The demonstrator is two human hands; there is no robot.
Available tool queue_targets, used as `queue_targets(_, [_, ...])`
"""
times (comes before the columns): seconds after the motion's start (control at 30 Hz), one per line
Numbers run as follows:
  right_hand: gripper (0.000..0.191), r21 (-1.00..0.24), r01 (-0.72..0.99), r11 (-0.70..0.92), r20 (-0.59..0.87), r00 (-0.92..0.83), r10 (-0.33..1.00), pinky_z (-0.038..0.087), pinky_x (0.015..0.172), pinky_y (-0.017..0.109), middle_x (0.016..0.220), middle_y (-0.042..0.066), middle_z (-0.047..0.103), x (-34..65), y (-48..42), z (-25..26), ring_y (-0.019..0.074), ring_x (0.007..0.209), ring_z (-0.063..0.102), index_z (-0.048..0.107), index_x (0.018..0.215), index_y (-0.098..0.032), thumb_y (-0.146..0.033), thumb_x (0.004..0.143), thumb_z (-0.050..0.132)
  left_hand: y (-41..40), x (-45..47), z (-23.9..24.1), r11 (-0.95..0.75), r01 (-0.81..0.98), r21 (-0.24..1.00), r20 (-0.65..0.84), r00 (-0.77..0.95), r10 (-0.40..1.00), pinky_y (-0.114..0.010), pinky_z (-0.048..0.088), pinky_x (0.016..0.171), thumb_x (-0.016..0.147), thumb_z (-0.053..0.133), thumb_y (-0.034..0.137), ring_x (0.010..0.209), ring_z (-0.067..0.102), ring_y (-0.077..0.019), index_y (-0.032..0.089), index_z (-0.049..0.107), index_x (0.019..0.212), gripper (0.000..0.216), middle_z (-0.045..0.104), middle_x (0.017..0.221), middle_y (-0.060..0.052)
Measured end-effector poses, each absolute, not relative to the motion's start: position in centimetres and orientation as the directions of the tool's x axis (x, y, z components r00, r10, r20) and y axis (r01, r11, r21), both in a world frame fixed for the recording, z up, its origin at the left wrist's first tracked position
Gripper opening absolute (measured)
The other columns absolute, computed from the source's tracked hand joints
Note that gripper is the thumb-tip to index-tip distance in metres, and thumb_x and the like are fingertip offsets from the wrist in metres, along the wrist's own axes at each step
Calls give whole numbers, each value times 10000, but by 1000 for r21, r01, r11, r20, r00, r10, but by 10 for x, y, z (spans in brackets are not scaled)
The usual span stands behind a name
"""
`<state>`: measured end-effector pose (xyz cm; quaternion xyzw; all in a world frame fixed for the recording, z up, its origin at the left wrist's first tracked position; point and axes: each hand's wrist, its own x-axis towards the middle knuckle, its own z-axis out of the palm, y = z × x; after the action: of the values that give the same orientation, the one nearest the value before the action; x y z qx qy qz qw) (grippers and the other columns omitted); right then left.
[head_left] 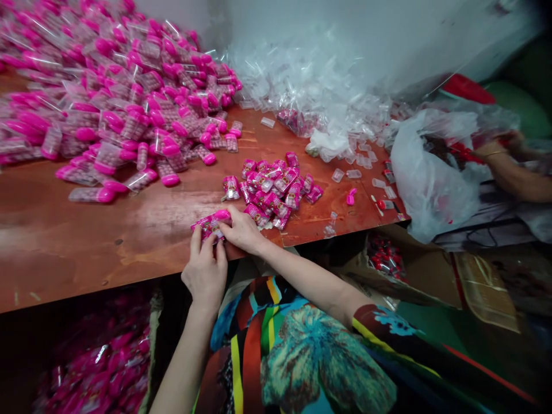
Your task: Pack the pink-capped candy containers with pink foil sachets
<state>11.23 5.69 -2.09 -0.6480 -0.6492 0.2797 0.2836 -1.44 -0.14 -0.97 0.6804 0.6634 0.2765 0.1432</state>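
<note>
From where I stand, the pale wall (276,20) closes off the far side, and against it runs a long reddish-brown wooden surface (142,247), worn and a little shiny. A great heap of clear tubes (129,103) with bright pink caps covers its far left. Far in the middle and toward the right spreads a mound of clear plastic pieces (276,86). At the right end stands a crumpled plastic bag (440,167), with a co-worker's forearm (513,172) reaching in behind it, blurred. Below the edge, an open cardboard box (431,279) sits on the right, and a load of pink wrappers (99,368) lies in the shadow on the left.

A small pile of pink packets (273,187) lies just beyond the right hand (244,230), which works close beside the left hand (204,276) at the near edge. Between their fingers is a pink packet (206,221). The left fingers curl onto its near side, tips slightly parted; the right thumb and forefinger are pinched almost together on its right end, at a glossy pink knob (222,214). I can't tell whether knob and packet are joined. Its long axis runs left to right, the knob end pointing right and slightly toward the far side.
</note>
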Motion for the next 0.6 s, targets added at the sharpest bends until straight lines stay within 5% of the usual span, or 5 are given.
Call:
queue_targets(0.17, [244,-780,626,17,43,27,999,494,847,305,1005,29,693,112,57,-25,194,928,654,592,1140,-207,-253,901,573,-1,-14,-9,-90,867,490,186,-3,983,-416,529,694,953,557,385,849,707,-300,214,718,1207,345,544,1497,-142])
queue_targets(0.37, [236,-929,368,-32,56,226,972,517,830,283,988,31,684,110,57,-38,158,872,652,575,1106,-191,-286,892,597,1,-12,-16,-103,894,437,236,-3,972,-410,508,662,978,486,418,682,675,-249,205,685,1266,410,569,1466,-171])
queue_targets(0.6, [248,-999,43,-27,-16,254,967,491,648,238,765,-36,602,117,57,-33,112,637,565,539,979,-196,-320,802,660,28,-26,-14,-48,862,505,229,-81,970,-522,529,825,973,484,393,891,700,-334,195,675,1263,400,541,1485,-191])
